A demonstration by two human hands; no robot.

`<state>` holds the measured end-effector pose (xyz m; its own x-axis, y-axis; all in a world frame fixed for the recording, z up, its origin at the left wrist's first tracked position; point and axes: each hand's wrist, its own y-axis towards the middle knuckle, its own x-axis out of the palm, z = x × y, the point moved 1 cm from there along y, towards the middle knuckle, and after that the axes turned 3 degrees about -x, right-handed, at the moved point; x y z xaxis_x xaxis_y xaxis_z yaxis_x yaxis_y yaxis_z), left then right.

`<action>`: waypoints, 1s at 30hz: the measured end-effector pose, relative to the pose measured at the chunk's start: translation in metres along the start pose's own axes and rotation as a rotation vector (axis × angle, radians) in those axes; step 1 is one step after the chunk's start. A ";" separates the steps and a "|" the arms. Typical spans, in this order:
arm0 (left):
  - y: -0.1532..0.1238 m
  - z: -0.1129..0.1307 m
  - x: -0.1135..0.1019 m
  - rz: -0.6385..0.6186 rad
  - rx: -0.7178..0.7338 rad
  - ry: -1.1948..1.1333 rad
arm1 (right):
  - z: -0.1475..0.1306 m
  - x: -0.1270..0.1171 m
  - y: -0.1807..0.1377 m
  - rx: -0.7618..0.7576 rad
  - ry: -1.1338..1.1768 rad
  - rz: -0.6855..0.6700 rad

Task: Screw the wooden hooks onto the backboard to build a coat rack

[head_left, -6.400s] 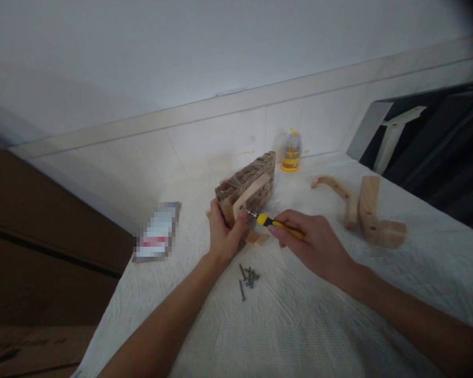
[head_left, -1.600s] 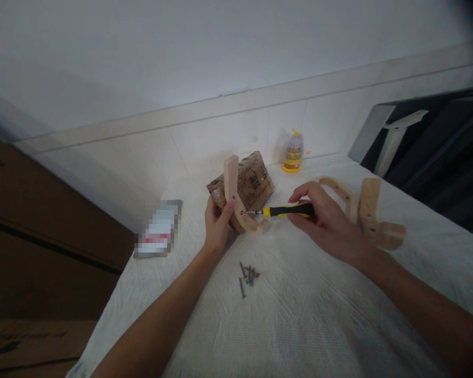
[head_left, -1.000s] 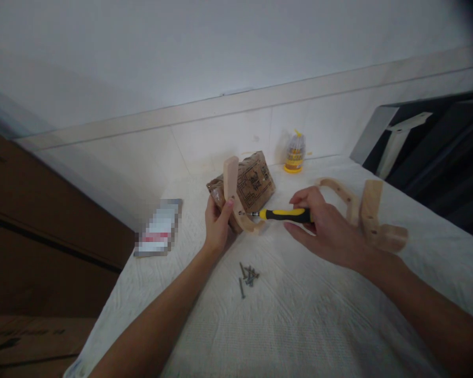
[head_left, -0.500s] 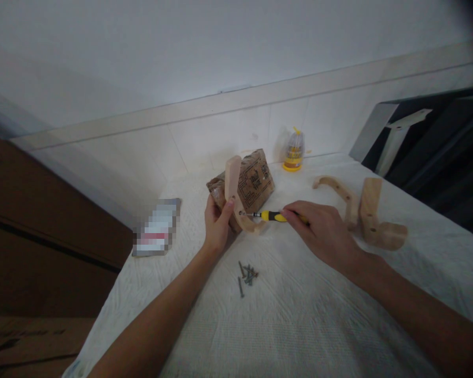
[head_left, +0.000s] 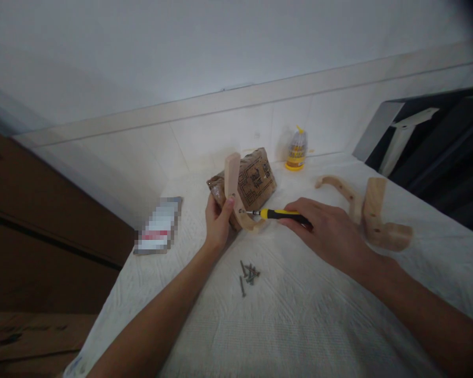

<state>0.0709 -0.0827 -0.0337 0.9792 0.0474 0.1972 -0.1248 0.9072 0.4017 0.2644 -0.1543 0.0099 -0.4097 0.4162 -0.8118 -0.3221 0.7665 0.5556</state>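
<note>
My left hand (head_left: 218, 218) is closed around a curved wooden hook (head_left: 232, 176), its thumb pressed on the wood. Against the back of the hook leans a brown wrapped packet (head_left: 258, 181) with dark printed patterns; whether the fingers also grip it is hidden. A yellow and black screwdriver (head_left: 279, 214) is in my right hand (head_left: 319, 223), its shaft level and pointing left. The tip meets the hook at a hole or screw head, too small to tell which. Below the hands, several loose screws (head_left: 249, 274) lie in a small pile.
At the right lie another curved wooden hook (head_left: 345, 191) and a broader wooden piece (head_left: 375, 210). A clear container with a yellow base (head_left: 296, 152) stands by the wall. A blurred-out flat object (head_left: 157, 227) rests on the left of the white cloth (head_left: 291, 325). Brown boxes (head_left: 43, 226) border it.
The fingers of my right hand have shifted on the screwdriver handle, showing more of its black part. The hook and the tip against it stay in place; the view has moved slightly.
</note>
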 end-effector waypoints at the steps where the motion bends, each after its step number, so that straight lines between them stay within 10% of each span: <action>1: 0.000 0.000 0.000 -0.007 0.005 0.010 | 0.001 0.000 0.001 0.017 -0.007 -0.014; 14: -0.001 0.001 0.001 -0.013 0.030 0.018 | -0.003 0.002 0.001 0.034 -0.049 -0.208; 30: -0.003 0.005 0.003 -0.020 0.053 0.079 | -0.003 0.003 0.000 0.013 -0.069 -0.127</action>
<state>0.0738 -0.0869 -0.0299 0.9909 0.0644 0.1183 -0.1115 0.8850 0.4521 0.2607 -0.1544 0.0076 -0.3067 0.3480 -0.8859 -0.3565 0.8210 0.4460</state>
